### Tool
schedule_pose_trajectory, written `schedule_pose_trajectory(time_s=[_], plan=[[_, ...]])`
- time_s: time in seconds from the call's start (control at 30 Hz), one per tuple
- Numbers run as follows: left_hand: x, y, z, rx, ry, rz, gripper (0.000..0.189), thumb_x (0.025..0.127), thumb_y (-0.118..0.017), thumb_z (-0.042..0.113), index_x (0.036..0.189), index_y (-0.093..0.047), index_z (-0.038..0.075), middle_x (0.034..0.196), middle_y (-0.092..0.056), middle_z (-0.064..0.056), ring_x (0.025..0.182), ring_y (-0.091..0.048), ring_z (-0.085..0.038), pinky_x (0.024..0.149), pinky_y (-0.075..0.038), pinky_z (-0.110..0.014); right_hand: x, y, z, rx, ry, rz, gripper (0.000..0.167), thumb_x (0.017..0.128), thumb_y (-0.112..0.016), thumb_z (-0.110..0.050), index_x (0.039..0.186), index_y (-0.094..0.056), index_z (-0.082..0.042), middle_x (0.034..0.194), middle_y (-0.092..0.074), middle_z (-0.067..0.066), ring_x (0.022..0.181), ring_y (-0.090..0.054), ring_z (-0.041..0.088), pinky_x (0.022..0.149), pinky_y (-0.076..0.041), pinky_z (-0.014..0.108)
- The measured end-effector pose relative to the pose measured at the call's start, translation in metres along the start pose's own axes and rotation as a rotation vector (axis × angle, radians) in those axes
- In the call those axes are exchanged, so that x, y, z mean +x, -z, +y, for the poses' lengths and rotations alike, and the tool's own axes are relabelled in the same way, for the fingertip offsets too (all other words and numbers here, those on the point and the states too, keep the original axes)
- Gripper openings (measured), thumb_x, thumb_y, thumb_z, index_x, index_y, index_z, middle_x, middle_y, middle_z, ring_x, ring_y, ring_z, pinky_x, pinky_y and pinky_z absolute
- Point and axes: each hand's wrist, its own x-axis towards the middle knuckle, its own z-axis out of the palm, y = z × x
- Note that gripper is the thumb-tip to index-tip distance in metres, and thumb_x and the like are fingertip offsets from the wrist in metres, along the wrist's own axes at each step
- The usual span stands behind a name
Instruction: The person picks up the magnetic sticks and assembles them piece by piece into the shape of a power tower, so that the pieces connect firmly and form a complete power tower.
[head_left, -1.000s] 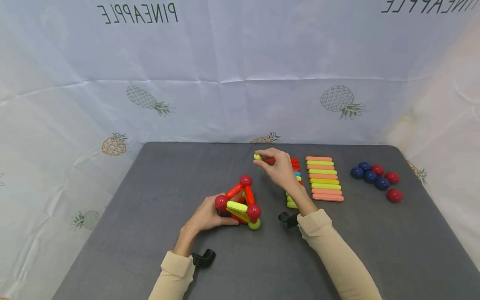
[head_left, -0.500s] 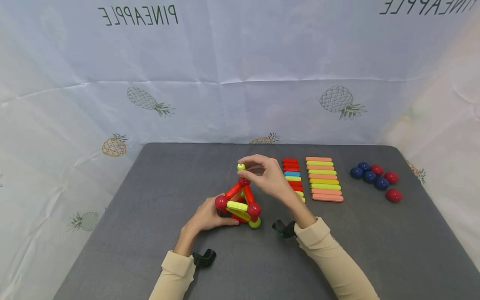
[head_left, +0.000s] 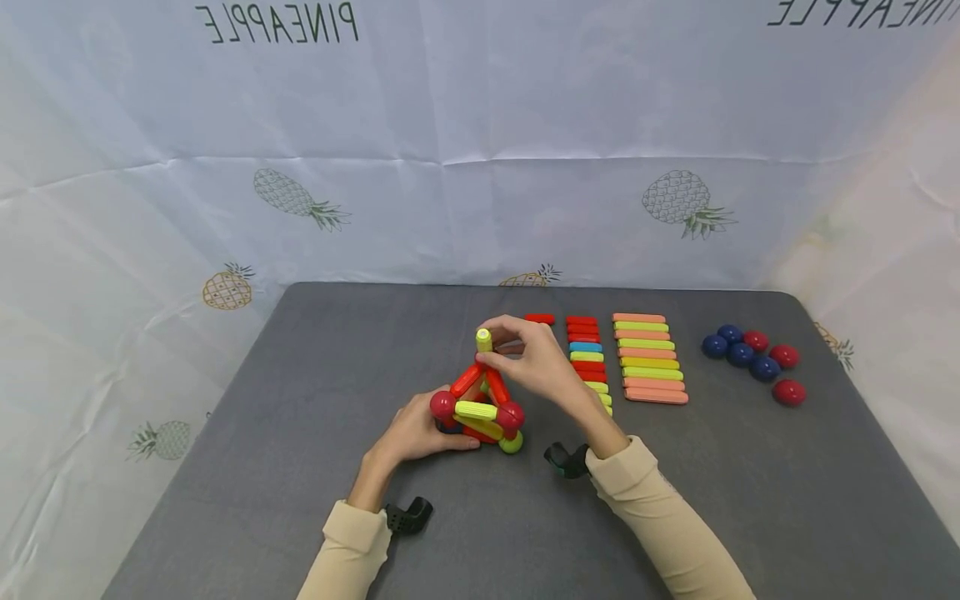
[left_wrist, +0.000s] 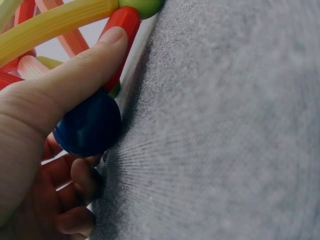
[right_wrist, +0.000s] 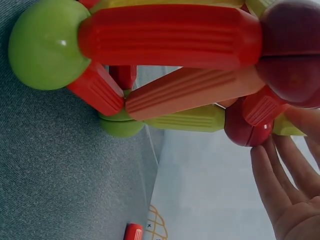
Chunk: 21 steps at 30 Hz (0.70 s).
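A frame of magnetic rods and balls (head_left: 477,411) stands on the dark table, with red balls at its upper corners and green and blue ones at its base. My left hand (head_left: 414,429) steadies its left side. In the left wrist view the thumb presses along a red rod (left_wrist: 129,22), and the fingers curl behind a blue ball (left_wrist: 91,123). My right hand (head_left: 536,360) pinches an upright yellow-green rod (head_left: 483,340) at the frame's far corner. In the right wrist view this rod meets the red ball (right_wrist: 247,127), and one fingertip is right at the ball.
Right of the frame lies a column of short red, blue and yellow-green rods (head_left: 585,347). Beside it is a column of longer orange and yellow rods (head_left: 651,363). Several blue and red balls (head_left: 741,355) sit farther right. A lone red rod (head_left: 540,318) lies behind my right hand.
My right hand has moved left and down from beside the short rods, bringing the yellow-green rod upright onto the far corner. The left hand and the frame have stayed in place.
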Motion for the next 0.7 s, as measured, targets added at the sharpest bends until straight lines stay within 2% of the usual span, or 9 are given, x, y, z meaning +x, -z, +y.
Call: schedule_pose_trajectory(time_s=[0.2,0.33,0.47,0.6,0.7], plan=[[-0.001,0.001,-0.001,0.013,0.016,0.008,0.057,0.076,-0.091,0.037,0.123,-0.066,0.015,0.108,-0.075,0.002,0.089,-0.066,-0.007,0.079,-0.055,-0.025,0.000,-0.003,-0.001,-0.005,-0.006,0.021,0.034,0.089,-0.079,-0.011,0.121,-0.069,-0.005,0.102,-0.076,0.011,0.096,-0.074,0.025,0.087,-0.062,0.036],[-0.001,0.001,-0.002,0.026,0.017,0.014,0.057,0.075,-0.091,0.037,0.122,-0.067,0.016,0.107,-0.075,0.002,0.088,-0.065,-0.007,0.078,-0.054,-0.025,0.001,-0.002,0.001,-0.005,-0.005,0.002,0.035,0.089,-0.079,-0.011,0.122,-0.068,-0.006,0.104,-0.075,0.011,0.098,-0.074,0.025,0.088,-0.062,0.037],[-0.002,0.001,-0.002,0.033,0.009,0.017,0.057,0.076,-0.091,0.038,0.123,-0.066,0.016,0.109,-0.075,0.003,0.091,-0.067,-0.008,0.080,-0.055,-0.026,0.001,0.007,0.006,-0.027,-0.001,-0.100,0.047,0.089,-0.079,-0.012,0.132,-0.063,-0.006,0.116,-0.072,0.012,0.108,-0.070,0.029,0.097,-0.058,0.045],[-0.001,-0.001,-0.003,0.039,0.007,0.019,0.057,0.076,-0.091,0.040,0.122,-0.066,0.018,0.109,-0.074,0.004,0.092,-0.067,-0.008,0.080,-0.055,-0.026,0.001,0.027,0.017,-0.059,0.004,-0.224,0.061,0.089,-0.079,-0.010,0.145,-0.055,-0.007,0.135,-0.063,0.015,0.122,-0.063,0.034,0.107,-0.051,0.052],[0.000,-0.001,-0.003,0.043,0.011,0.022,0.057,0.075,-0.091,0.041,0.121,-0.066,0.019,0.108,-0.074,0.005,0.091,-0.065,-0.007,0.078,-0.054,-0.026,0.006,0.040,0.027,-0.117,-0.022,-0.241,0.060,0.091,-0.075,-0.007,0.147,-0.053,-0.007,0.141,-0.059,0.019,0.129,-0.058,0.038,0.109,-0.048,0.056]])
